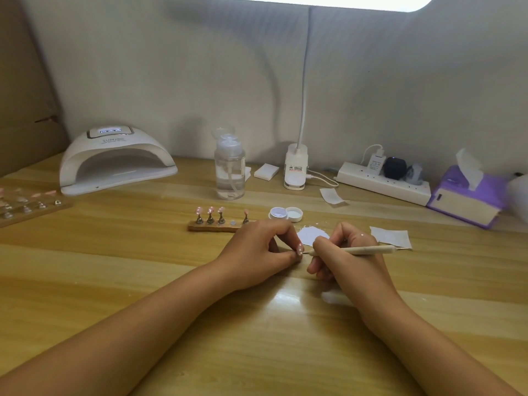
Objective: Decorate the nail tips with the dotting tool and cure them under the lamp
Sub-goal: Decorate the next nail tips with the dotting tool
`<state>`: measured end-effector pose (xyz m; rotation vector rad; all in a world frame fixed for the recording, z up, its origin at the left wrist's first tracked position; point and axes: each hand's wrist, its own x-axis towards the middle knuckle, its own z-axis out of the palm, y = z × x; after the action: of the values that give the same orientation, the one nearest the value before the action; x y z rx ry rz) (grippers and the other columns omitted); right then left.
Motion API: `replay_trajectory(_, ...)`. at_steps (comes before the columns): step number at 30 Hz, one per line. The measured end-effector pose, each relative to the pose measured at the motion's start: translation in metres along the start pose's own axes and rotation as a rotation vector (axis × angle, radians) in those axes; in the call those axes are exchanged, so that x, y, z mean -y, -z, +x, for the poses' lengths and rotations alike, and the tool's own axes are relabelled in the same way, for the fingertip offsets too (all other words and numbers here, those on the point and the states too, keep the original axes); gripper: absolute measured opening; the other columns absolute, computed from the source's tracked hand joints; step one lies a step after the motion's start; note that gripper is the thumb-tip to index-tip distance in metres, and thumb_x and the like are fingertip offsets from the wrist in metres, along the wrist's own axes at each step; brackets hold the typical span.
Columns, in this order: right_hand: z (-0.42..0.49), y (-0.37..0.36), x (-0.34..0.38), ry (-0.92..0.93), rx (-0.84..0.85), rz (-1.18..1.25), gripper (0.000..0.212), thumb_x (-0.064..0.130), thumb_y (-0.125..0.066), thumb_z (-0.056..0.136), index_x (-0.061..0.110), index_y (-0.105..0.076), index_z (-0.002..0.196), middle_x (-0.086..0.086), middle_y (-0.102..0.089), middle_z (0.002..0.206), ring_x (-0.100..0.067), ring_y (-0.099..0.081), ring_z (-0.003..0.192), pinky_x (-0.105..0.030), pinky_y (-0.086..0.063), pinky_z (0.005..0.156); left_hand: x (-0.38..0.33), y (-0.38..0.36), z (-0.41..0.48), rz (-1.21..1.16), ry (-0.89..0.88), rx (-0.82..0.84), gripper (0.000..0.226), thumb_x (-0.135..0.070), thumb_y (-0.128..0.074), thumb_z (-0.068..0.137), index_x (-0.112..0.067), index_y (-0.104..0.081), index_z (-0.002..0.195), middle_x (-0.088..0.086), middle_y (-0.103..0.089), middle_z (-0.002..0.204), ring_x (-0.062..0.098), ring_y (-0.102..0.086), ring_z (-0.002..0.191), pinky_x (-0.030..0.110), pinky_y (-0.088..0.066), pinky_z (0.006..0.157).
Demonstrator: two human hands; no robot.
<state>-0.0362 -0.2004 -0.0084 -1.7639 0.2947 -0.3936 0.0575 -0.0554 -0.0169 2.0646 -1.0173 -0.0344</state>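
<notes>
Left hand (pixel 258 250), pink dotted nail tip (pixel 300 249)

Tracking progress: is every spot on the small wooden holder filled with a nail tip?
No, the wooden holder shows one bare spot, and the left hand pinches a nail tip.

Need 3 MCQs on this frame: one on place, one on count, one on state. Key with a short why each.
1. Where does the curing lamp stand?
A. back left
B. beside the tissue box
C. between the hands

2. How many nail tips stand on the wooden strip?
A. two
B. four
C. six

3. The small white pot is:
A. shut
B. tipped over
C. open, lid beside it

Key:
1 A, it sits left of the clear bottle.
2 B, three together and one apart past an empty slot.
3 C, the lid lies to its right and the pot's inside shows.
</notes>
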Motion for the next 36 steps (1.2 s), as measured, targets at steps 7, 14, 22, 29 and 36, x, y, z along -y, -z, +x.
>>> replay_trajectory(7, 0.0016, -0.0001, -0.0013, -0.005, -0.01, 0.015, 0.022, 0.01, -0.062, 0.078, 0.014, -0.045, 0.065, -0.012, -0.07, 0.059, -0.011, -0.058, 0.048, -0.023, -0.047, 0.05, -0.0005, 0.0004, -0.0005, -0.003, 0.01, 0.002, 0.026, -0.018, -0.074, 0.083, -0.04, -0.062, 0.076, -0.034, -0.063, 0.077, -0.002, -0.055, 0.056, 0.012, -0.035, 0.056)
replay_trajectory(14, 0.0027, 0.001, -0.002, -0.007, -0.039, 0.081, 0.021, 0.006, -0.059, 0.079, 0.013, -0.045, 0.066, -0.013, -0.069, 0.057, -0.012, -0.057, 0.045, -0.019, -0.046, 0.045, -0.0007, 0.0002, -0.0007, -0.012, 0.009, 0.004, 0.023, -0.018, -0.074, 0.083, -0.038, -0.064, 0.077, -0.028, -0.066, 0.082, -0.002, -0.056, 0.057, 0.013, -0.035, 0.057)
replay_trajectory(22, 0.0033, 0.0005, -0.003, -0.001, -0.016, 0.071, 0.019, 0.01, -0.062, 0.079, 0.011, -0.047, 0.068, -0.012, -0.071, 0.061, -0.014, -0.062, 0.05, -0.021, -0.05, 0.05, -0.0011, 0.0005, -0.0017, -0.007, 0.001, 0.0, 0.024, -0.019, -0.076, 0.082, -0.039, -0.063, 0.076, -0.031, -0.064, 0.078, -0.001, -0.056, 0.058, 0.013, -0.034, 0.055)
replay_trajectory(29, 0.0016, 0.0008, -0.0025, 0.005, -0.003, 0.064, 0.022, 0.012, -0.064, 0.08, 0.014, -0.046, 0.066, -0.012, -0.071, 0.062, -0.014, -0.062, 0.052, -0.02, -0.05, 0.05, -0.0016, 0.0007, -0.0008, -0.015, -0.007, -0.007, 0.027, -0.019, -0.076, 0.082, -0.041, -0.062, 0.075, -0.023, -0.068, 0.084, -0.001, -0.057, 0.058, 0.012, -0.036, 0.057)
replay_trajectory(36, 0.0017, 0.0005, -0.0004, -0.007, -0.04, 0.122, 0.021, 0.009, -0.063, 0.083, 0.011, -0.047, 0.068, -0.012, -0.07, 0.059, -0.013, -0.06, 0.049, -0.019, -0.049, 0.048, -0.0003, 0.0, -0.0007, -0.023, -0.012, -0.005, 0.026, -0.019, -0.075, 0.082, -0.04, -0.063, 0.075, -0.03, -0.065, 0.081, -0.001, -0.057, 0.058, 0.012, -0.036, 0.057)
